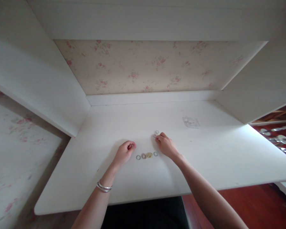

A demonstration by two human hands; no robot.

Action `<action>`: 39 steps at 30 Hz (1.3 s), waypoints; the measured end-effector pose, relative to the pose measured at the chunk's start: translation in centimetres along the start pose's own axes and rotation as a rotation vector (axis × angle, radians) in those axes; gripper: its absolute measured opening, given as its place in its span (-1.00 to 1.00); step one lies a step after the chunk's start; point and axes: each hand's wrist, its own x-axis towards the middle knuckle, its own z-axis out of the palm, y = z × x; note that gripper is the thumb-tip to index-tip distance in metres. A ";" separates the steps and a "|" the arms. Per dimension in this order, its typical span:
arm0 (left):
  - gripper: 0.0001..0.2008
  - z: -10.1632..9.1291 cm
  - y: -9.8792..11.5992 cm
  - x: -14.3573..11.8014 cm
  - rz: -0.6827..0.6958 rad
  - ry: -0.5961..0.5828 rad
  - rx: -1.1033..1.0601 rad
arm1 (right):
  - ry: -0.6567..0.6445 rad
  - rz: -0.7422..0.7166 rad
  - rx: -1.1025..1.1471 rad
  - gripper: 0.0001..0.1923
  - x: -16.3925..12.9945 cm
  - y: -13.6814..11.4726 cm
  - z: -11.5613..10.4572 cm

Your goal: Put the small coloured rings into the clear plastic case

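Four fingers curled in toward the thumb, my left hand point(125, 152) is closed above the white table, left of a row of small rings. What it pinches, if anything, is too small to make out. The row holds a silvery ring point(138, 157), a pinkish ring point(144, 156), a gold-coloured ring point(149, 155) and another silvery ring point(155, 154). Farther back, my right hand point(165, 143) has its fingertips pressed together at the tabletop. Just beyond them lies a pale ring point(157, 132). A faint pinkish thing point(154, 135) shows right at those fingertips; whether they grip it is unclear.
A small see-through plastic bag point(191, 122) lies at the back right of the white table point(73, 178). White side panels and a flowered wall point(145, 66) enclose the back. Past the right edge, shiny round objects point(283, 139) stand lower down.
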 end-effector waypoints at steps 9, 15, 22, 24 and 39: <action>-0.71 0.1 0.1 -0.1 0.030 -0.030 0.030 | -0.053 -0.032 0.146 -0.79 -1.7 0.5 -1.3; -0.72 0.2 -0.2 -0.2 0.046 -0.028 0.048 | -0.065 -0.088 0.206 -0.75 -4.7 -1.0 -1.7; -0.71 0.4 0.0 -0.3 0.046 -0.019 0.089 | -0.102 -0.137 0.213 -0.74 -6.5 -1.7 -1.3; -0.71 0.4 0.2 -0.3 0.052 -0.024 0.090 | -0.108 -0.143 0.197 -0.74 -6.6 -1.8 -1.3; -0.79 2.5 2.1 1.8 0.107 -0.173 0.153 | 0.175 0.030 0.362 -0.70 -7.5 0.3 -0.1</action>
